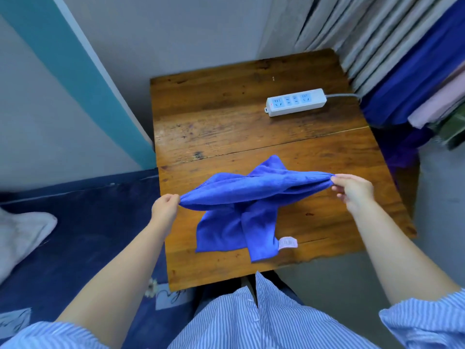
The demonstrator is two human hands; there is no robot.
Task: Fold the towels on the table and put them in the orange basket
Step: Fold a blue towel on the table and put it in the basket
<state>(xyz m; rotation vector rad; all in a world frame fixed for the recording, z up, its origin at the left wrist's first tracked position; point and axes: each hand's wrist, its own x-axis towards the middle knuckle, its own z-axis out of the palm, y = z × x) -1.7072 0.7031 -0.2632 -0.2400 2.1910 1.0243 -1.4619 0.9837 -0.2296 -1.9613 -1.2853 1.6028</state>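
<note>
Blue bedding [83, 238] fills the lower left, with a pale grey-white cloth [22, 235] lying on it at the frame's edge, and a teal stripe [75, 79] runs down the wall above. Just right of the bedding, the left hand [164, 209] is pinched closed on one end of the blue towel [241, 197], at the near left edge of the wooden table [226, 114]. From that grip the towel stretches taut in a gathered band across the table's front half, rising slightly toward the right, while the rest of it sags beneath the band and lies crumpled on the wood, one corner poking up behind and a pale pink label [288, 243] showing at its lower right edge. Farther back on the table, right of centre, sits a white power strip [295, 102] with blue sockets, its grey cord leading off the right edge. The right hand [352, 190] grips the towel's other end between thumb and fingertips, the remaining fingers loosely curled. Beyond the table's right side hang grey curtains [352, 34], with blue and pink fabrics [427, 91] beside them. No orange basket is in view.
</note>
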